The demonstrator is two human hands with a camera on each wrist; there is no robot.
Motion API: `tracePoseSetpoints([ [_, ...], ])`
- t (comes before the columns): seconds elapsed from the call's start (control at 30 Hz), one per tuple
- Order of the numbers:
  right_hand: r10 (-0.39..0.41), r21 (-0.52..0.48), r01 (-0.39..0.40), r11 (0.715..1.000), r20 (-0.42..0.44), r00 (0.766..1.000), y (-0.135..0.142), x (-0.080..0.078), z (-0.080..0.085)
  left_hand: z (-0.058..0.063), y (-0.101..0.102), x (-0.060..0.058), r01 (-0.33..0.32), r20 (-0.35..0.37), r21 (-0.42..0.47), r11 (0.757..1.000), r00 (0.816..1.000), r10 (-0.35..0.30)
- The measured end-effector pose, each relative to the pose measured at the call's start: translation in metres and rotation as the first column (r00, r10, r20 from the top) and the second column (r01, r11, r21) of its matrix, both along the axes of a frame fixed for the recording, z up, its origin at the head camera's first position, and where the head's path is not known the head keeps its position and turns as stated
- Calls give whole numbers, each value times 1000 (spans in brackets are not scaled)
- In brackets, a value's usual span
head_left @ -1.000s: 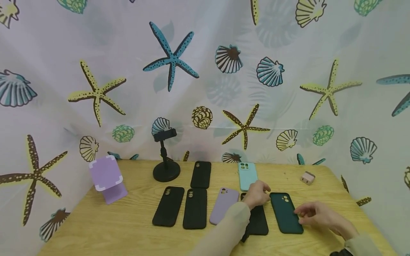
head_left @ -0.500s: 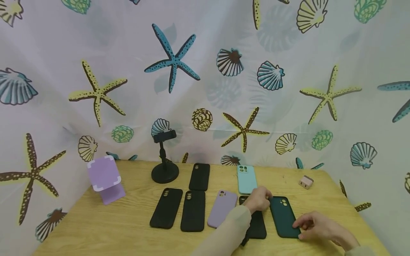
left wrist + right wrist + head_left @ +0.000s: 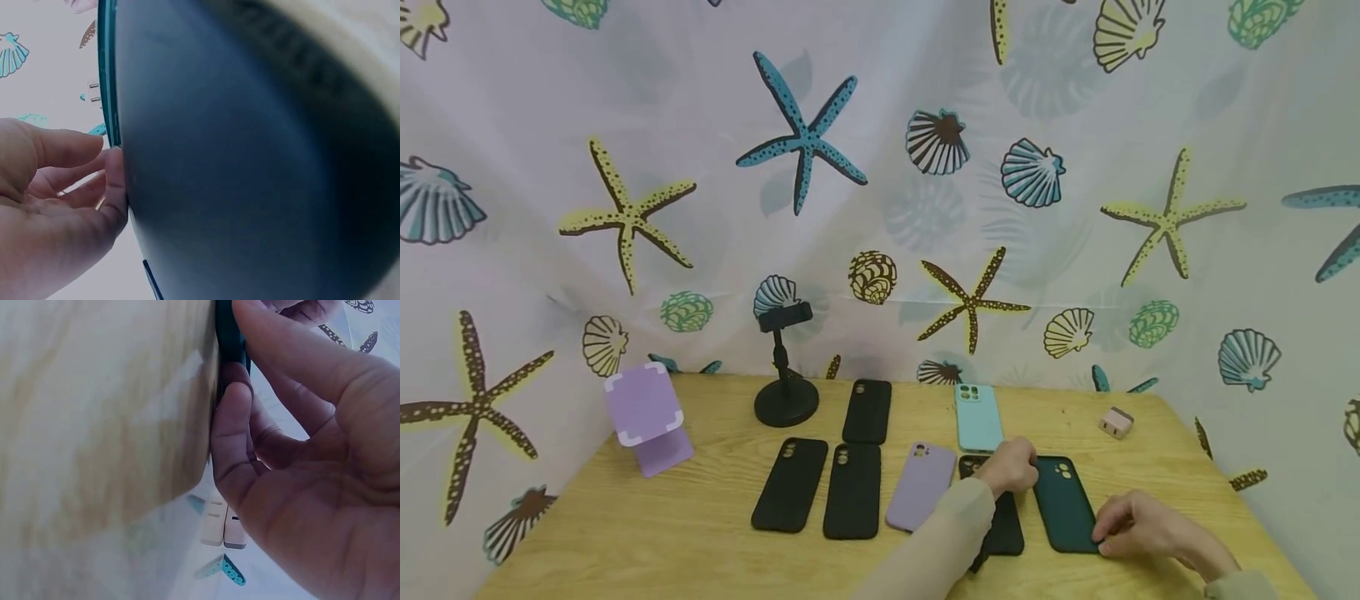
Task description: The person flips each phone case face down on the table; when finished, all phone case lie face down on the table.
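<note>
A dark green phone case (image 3: 1066, 508) lies flat on the table's right half, its camera cutout at the far end. My left hand (image 3: 1013, 467) grips its far left corner, with bent fingers. In the left wrist view, the left fingertips (image 3: 115, 159) meet the case's green edge (image 3: 107, 69). My right hand (image 3: 1138, 525) pinches the near right corner; the right wrist view shows thumb and fingers at the green rim (image 3: 230, 337). Beneath my left forearm a black phone case (image 3: 1006, 527) is partly covered.
Left of the arm lie a lilac phone case (image 3: 921, 487) and several black cases (image 3: 853, 492). A light blue case (image 3: 977, 417) is behind my left hand. A black phone stand (image 3: 786, 402), a purple stand (image 3: 646, 408) and a pink charger (image 3: 1116, 422) stand farther back, before a patterned curtain.
My left hand has come down slightly onto the green case's far left corner. My right hand has slid along its right edge toward the near corner.
</note>
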State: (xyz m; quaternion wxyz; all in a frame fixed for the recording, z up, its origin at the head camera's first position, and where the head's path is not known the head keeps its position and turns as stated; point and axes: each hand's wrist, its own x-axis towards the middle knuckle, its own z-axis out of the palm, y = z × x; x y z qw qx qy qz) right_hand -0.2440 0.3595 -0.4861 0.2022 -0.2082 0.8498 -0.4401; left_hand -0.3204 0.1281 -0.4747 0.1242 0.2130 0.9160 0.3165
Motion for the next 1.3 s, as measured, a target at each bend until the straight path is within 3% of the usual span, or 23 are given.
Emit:
tracePoseSetpoints([
  [0.13,10,-12,-10,1000,-7,1000,0,-1,-1,-2,1,0,-28,38,35,999,999,27],
  [0.23,9,-18,-8,1000,9,1000,0,-1,0,-1,-1,0,-49,70,111,993,997,41],
  [0.43,2,-12,-1,1000,53,999,-1,0,5,4,-5,6,-101,133,272,957,989,66],
  [0.7,-95,41,90,995,130,987,-5,-2,10,3,-9,8,-151,232,454,878,972,48],
  [0.93,-82,34,78,996,137,987,-9,-6,13,3,-13,9,-201,293,543,815,955,41],
  [1.1,-88,25,85,996,159,983,-14,-8,17,6,-12,13,-206,279,564,800,959,50],
  [1.3,-121,5,122,992,191,974,-23,-8,17,6,-11,17,-222,254,542,810,963,94],
])
